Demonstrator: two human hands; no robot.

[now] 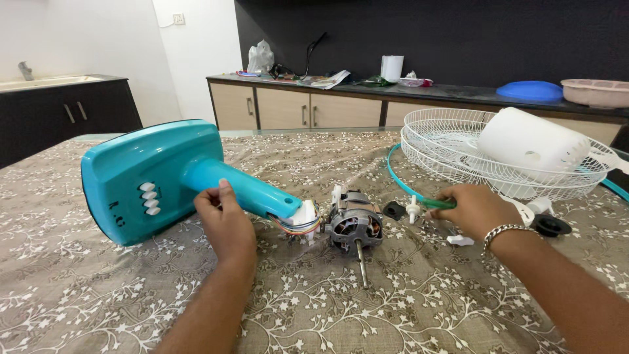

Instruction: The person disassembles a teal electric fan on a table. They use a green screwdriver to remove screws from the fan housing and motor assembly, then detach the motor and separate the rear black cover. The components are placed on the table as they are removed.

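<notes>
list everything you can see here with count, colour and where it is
fan base: 1, teal, lying on its side, table left
motor: 1, grey metal, bare, table centre, shaft towards camera
wires: bundle, mixed colours, between base neck and motor
fan guards: stacked, white wire, table right
motor cover: 1, white, in the guards
screwdriver: 1, green handle, in right hand
black knob: 1, right of motor
tablecloth: 1, brown floral
counter: 1, dark top, back wall, cluttered
left hand: on base neck
right hand: gripping screwdriver

One head-worn view — looking down, close over the table [393, 314].
</notes>
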